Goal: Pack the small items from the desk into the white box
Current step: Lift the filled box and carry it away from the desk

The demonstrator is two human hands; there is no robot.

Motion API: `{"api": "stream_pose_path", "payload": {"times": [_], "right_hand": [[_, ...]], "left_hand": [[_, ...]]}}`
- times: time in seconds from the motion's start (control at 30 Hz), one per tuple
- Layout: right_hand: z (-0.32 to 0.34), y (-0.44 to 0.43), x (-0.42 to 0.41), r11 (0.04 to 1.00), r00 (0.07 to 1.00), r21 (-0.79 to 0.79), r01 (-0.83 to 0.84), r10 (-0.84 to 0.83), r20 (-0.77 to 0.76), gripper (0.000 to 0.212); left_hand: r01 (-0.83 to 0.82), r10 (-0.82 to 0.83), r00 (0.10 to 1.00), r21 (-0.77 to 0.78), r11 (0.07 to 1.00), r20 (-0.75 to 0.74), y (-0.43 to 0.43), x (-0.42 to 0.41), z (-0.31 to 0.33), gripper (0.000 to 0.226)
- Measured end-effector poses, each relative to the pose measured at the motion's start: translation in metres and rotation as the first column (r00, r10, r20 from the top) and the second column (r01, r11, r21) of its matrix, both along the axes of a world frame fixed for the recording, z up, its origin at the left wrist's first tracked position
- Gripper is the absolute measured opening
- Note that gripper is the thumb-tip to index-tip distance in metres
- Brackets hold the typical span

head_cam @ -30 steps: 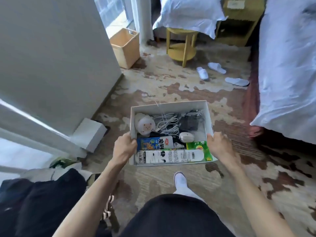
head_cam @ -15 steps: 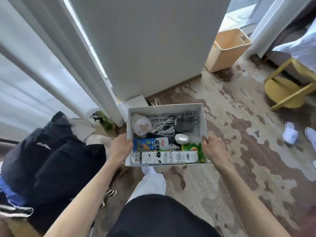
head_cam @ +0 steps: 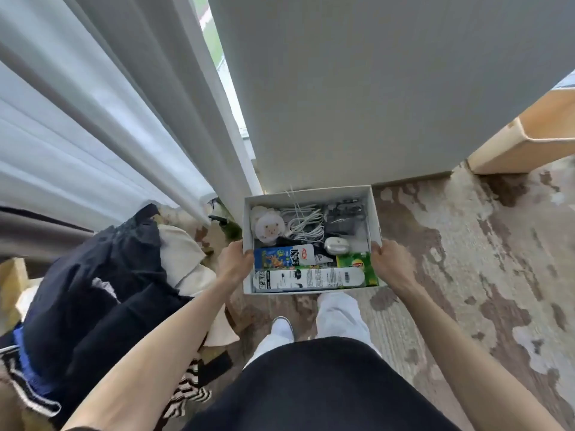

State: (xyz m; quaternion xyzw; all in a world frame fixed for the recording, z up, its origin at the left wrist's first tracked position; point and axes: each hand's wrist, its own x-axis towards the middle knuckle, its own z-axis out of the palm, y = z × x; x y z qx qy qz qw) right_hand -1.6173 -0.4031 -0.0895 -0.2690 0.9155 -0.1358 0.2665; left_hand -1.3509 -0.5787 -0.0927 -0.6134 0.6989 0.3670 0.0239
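A white box [head_cam: 375, 213] is seen from above, carried at waist height over a patterned carpet [head_cam: 466, 275], close to a grey wall panel [head_cam: 373, 88] and white curtains [head_cam: 93, 119]. The left hand [head_cam: 234, 262] is clamped on the box's left wall and the right hand [head_cam: 390, 264] on its right wall, thumbs hooked over the rim. The box is filled: a round white sheep-faced item [head_cam: 269, 229] at the far left, coiled white cables [head_cam: 306, 223] in the middle, a dark charger [head_cam: 340, 220] at the far right, a small silver case [head_cam: 336, 244], a blue carton [head_cam: 283, 257], a green packet [head_cam: 357, 265] and a long white package [head_cam: 311, 279] along the near wall. No desk is in view. The packing step appears finished, and the box is judged to be in transit. A level hold is called for next, and a clear spot on which the box can be set down; dark clothes [head_cam: 93, 290] are piled at the left
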Motion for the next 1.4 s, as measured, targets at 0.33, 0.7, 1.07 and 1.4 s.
{"api": "stream_pose_path", "payload": {"times": [0.33,0.7,1.07,1.4], "right_hand": [[-0.073,-0.123,-0.091,0.997,0.980,0.081,0.008,-0.024,0.198,0.032],[-0.192,-0.202,-0.110,0.937,0.976,0.348,-0.042,-0.037,0.217,0.042],[-0.352,-0.267,-0.116,0.911,0.973,0.412,0.032,-0.123,0.196,0.046],[-0.445,-0.320,-0.125,0.932,0.973,0.351,0.093,-0.159,0.166,0.041]], "left_hand": [[-0.138,0.137,0.977,-0.004,0.990,0.164,-0.079,-0.085,-0.069,0.018],[-0.167,0.134,0.965,0.134,0.977,0.226,-0.144,-0.101,-0.192,0.015],[-0.109,0.079,0.968,0.114,0.988,0.238,-0.218,-0.105,-0.353,0.018],[-0.280,0.255,0.939,0.084,0.956,0.231,-0.268,-0.124,-0.441,0.033]]}}
